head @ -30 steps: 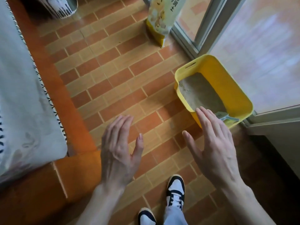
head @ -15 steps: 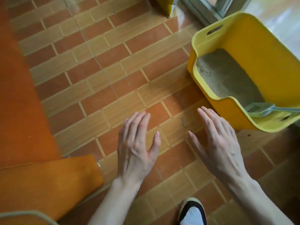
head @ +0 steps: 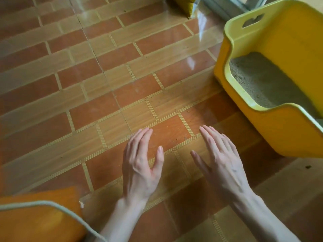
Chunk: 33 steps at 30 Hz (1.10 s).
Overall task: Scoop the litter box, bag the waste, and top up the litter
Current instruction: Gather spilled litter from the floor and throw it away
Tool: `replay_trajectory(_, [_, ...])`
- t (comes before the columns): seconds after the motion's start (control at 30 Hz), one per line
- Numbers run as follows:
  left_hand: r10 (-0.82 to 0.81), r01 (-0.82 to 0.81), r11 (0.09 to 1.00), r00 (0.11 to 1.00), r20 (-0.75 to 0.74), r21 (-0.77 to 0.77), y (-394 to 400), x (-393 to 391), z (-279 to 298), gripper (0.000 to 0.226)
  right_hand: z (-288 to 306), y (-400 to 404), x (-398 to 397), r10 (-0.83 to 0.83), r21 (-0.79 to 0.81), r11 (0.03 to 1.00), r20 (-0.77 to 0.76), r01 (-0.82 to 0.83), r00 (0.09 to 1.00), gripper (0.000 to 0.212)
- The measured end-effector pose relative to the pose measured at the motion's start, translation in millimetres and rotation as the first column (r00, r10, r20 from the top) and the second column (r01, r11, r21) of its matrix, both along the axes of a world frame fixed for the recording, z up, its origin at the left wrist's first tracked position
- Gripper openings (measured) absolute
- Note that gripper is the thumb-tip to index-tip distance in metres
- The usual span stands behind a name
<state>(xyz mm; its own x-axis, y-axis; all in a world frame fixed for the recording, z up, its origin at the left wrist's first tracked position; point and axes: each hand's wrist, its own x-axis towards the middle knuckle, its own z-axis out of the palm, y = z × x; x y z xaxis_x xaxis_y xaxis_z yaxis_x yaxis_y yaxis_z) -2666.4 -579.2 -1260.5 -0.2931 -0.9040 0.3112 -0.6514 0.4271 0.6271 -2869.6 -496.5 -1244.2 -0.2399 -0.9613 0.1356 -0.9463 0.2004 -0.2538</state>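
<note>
Both hands hover palm-down over the floor, backs to the camera, holding nothing; left hand [head: 139,166] has its four fingers straight and pressed together, pointing up-frame, thumb splayed out to the right with the nail showing; right hand [head: 221,159] likewise flat, fingers long and close together, angled slightly up and to the left, thumb spread toward the left hand; bare forearms run in from the bottom edge, the right one at a steeper slant from the lower right corner; whether fingertips touch the tiles cannot be told. Tiled floor [head: 104,75] fills most of the view, orange and tan brick-pattern, glossy with pale reflections, a few dark crumbs scattered near the hands and toward the box. Litter box [head: 279,130], yellow plastic with high walls and a dipped front edge, sits at the right, cut off by the frame edge, up and to the right of the right hand and apart from it; a cut-out handle slot shows in its upper left wall. Grey litter [head: 262,84] lies inside it, grainy and fairly level. Orange mat [head: 40,222] lies in the lower left corner, one corner chipped white; a pale curved cord [head: 57,206] arcs across it. Yellow bag corner [head: 185,6] pokes in at the top edge, well apart from the hands, beside a metal door frame [head: 225,9].
</note>
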Motion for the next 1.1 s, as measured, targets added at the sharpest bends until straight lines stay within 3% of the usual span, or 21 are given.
replay_trajectory(0.23, [0.142, -0.081, 0.972, 0.950, -0.279, 0.220, -9.5, -24.5, -7.8, 0.048, -20.1, -19.2, -12.6, 0.024, 0.002, 1.000, -0.027, -0.024, 0.999, 0.061])
replay_trajectory(0.3, [0.208, -0.059, 0.941, 0.877, -0.432, 0.334, -13.4, -34.9, -6.3, 0.043, -20.6, -28.9, -18.1, 0.006, -0.004, 1.000, -0.039, -0.006, 0.999, 0.060])
replay_trajectory(0.37, [0.295, -0.033, 0.911, 0.747, -0.596, 0.411, -17.6, -48.2, -6.3, 0.036, -20.6, -39.4, -23.2, -0.004, -0.011, 1.000, -0.062, 0.003, 0.998, 0.055])
replay_trajectory(0.43, [0.375, -0.011, 0.874, 0.654, -0.657, 0.487, -23.3, -58.4, -5.4, 0.039, -19.8, -51.9, -30.3, -0.017, -0.003, 1.000, -0.085, 0.017, 0.996, 0.053])
replay_trajectory(0.6, [0.486, 0.059, 0.771, 0.588, -0.647, 0.634, -36.0, -60.9, -6.8, 0.049, -19.8, -103.0, -49.6, 0.001, 0.058, 0.998, -0.203, 0.011, 0.979, 0.051])
replay_trajectory(0.77, [0.703, 0.128, 0.611, 0.366, -0.610, 0.781, -51.3, -57.5, -2.2, 0.047, -21.6, -153.7, -54.4, 0.052, 0.209, 0.978, -0.268, 0.005, 0.962, 0.052])
replay_trajectory(0.9, [0.786, 0.186, 0.557, 0.198, -0.586, 0.809, -65.0, -54.0, -0.2, 0.048, -27.4, -181.2, -36.8, 0.128, 0.220, 0.973, -0.243, -0.074, 0.961, 0.056])
replay_trajectory(1.1, [0.811, 0.189, 0.537, 0.152, -0.565, 0.822, -74.6, -42.5, 2.8, 0.048, -31.0, -222.3, 7.8, 0.273, 0.248, 0.947, -0.280, -0.205, 0.920, 0.066])
